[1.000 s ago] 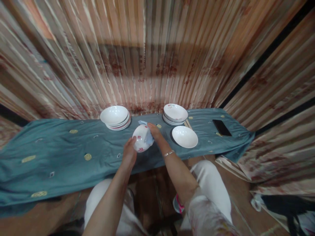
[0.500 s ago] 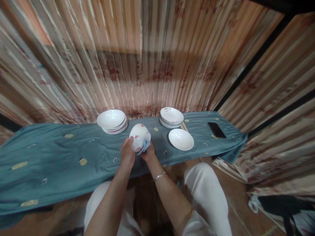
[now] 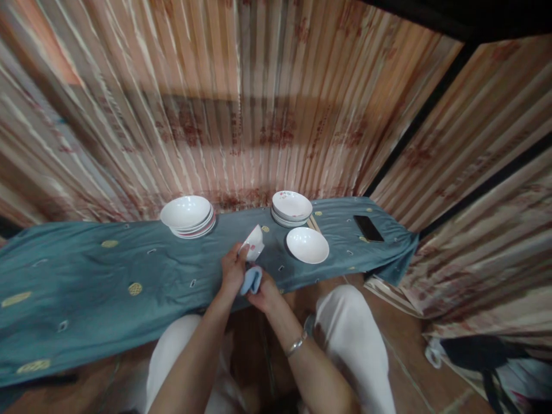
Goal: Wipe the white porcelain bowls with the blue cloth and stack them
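Observation:
My left hand [image 3: 233, 268] is closed on the rim of a small white bowl [image 3: 254, 244] with red marks, tilted on its side above the near edge of the cloth. Close beside it, my right hand [image 3: 264, 292] grips a folded light-blue cloth [image 3: 251, 280] just below the bowl. The bowl's inside is turned away from view. A white dish [image 3: 307, 245] lies to the right of the hands. Behind it is a stack of white bowls [image 3: 292, 206] with a floral print, and another stack of white bowls [image 3: 187, 213] stands to the left.
A teal patterned cloth [image 3: 86, 276] covers the long narrow table. Chopsticks [image 3: 313, 223] lie beside the right stack. A black phone [image 3: 368, 228] rests at the right end. Pleated curtains [image 3: 259, 115] hang behind, and dark poles cross at the right.
The bowl has turned from showing its rounded underside to lying edge-on in my left hand. My right hand with the blue cloth has moved off it, lower and nearer. The view has shifted slightly.

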A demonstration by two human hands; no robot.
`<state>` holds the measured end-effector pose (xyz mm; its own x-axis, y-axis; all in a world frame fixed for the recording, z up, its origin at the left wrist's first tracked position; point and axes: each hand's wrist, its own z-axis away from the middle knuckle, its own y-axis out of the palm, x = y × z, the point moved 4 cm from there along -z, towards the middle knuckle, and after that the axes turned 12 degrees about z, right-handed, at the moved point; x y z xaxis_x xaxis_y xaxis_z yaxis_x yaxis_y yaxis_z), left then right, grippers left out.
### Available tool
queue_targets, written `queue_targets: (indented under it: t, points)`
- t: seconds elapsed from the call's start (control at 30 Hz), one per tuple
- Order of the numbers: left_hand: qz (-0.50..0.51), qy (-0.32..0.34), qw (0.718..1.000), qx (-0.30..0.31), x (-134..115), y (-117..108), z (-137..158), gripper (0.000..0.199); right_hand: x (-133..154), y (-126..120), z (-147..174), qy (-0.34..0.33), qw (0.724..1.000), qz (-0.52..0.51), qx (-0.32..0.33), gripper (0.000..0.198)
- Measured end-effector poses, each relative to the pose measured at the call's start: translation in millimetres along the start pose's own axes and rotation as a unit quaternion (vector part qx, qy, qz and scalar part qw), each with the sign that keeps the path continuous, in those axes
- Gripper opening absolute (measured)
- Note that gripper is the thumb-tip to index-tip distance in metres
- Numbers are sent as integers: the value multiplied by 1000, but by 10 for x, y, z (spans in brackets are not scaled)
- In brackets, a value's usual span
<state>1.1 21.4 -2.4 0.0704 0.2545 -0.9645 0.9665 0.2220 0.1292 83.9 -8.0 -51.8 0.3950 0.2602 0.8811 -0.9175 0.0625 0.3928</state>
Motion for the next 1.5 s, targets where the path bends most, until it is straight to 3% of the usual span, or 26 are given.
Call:
queue_targets:
  t: [0.1,0.2,0.3,0.5,0.73,1.03,1.23,1.5]
  points:
    - [-36,23,999,31,-25,80,20,24,78,-257,135,47,997,25,-58,23]
    - [-87,79,989,88,-66,219,68,22,318,-541,210,-42,984,118,-124,27]
    - [-156,144,969,127,-106,390,147,23,566,-770,250,-144,950,199,-191,34]
    - [-248,240,917,198,-203,761,335,24,896,-922,338,-234,920,257,-179,38]
    - [-297,287,869,270,-199,1206,448,23,1116,-1299,386,-242,906,266,-224,42]
    - [-304,328,842,301,23,1753,550,17,1200,-1904,332,-203,863,365,-285,52]
    - [-303,313,841,321,162,1849,563,18,1131,-2072,263,-206,837,386,-329,61]
    - [-302,302,847,317,271,1887,528,19,1099,-2145,131,-191,841,391,-321,66]
